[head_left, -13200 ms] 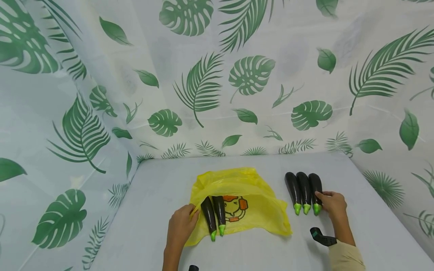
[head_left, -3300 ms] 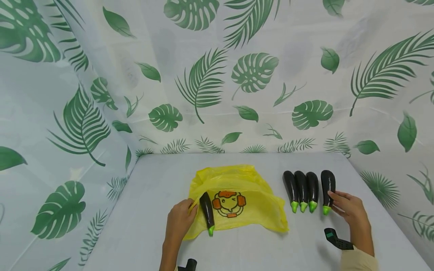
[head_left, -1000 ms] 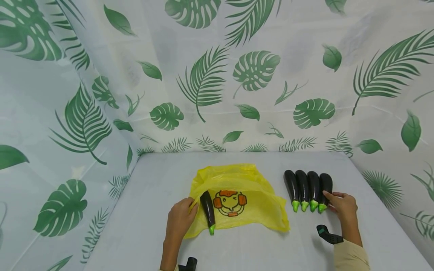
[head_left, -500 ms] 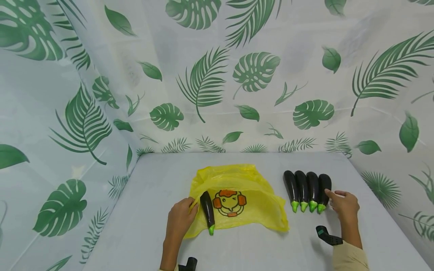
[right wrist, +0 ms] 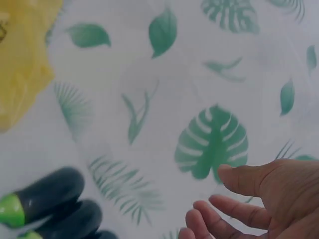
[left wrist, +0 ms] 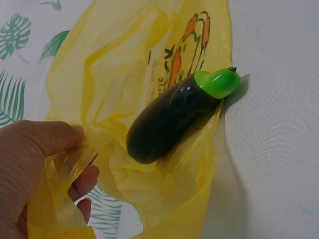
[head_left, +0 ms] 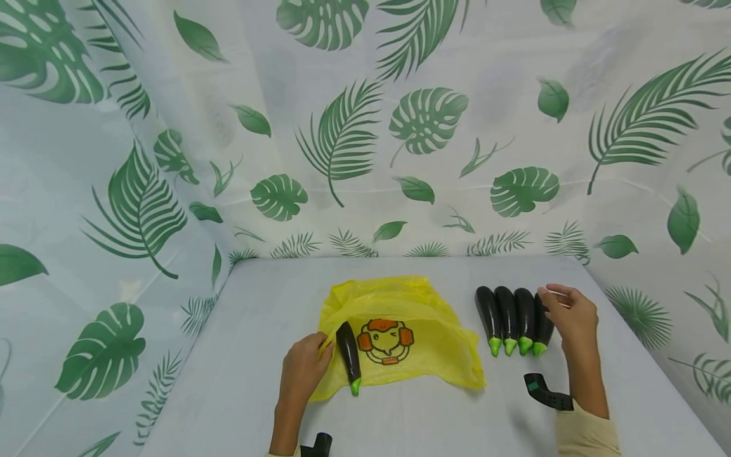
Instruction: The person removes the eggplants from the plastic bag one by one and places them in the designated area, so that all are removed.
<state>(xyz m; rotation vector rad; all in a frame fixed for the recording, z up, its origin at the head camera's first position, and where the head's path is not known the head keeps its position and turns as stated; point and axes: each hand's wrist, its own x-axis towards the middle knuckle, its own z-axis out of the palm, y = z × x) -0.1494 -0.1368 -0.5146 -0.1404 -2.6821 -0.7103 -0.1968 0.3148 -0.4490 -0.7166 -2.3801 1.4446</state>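
My left hand (head_left: 305,368) pinches the left edge of the yellow plastic bag's mouth (head_left: 440,355), holding it up. One eggplant (head_left: 349,352), dark with a green cap, lies at the bag's opening; in the left wrist view its cap (left wrist: 219,83) points away from the hand. To the right of the bag, several eggplants (head_left: 506,317) stand side by side in a row, green caps toward me. Over the upper part of the rightmost eggplant (head_left: 542,330) hovers my right hand (head_left: 573,317), covering some of it. The right wrist view shows that hand's fingers (right wrist: 244,211) loose, holding nothing.
A white table top (head_left: 400,419) carries everything, backed by a leaf-patterned sheet (head_left: 434,190) at the rear and sides. A black wrist device (head_left: 547,392) is on the right wrist. The bag's printed cartoon face (head_left: 386,341) faces up.
Since the oldest frame, one eggplant has gone from the bag and the row has gained one. The right hand slid the last eggplant against the row, then released it and moved up.
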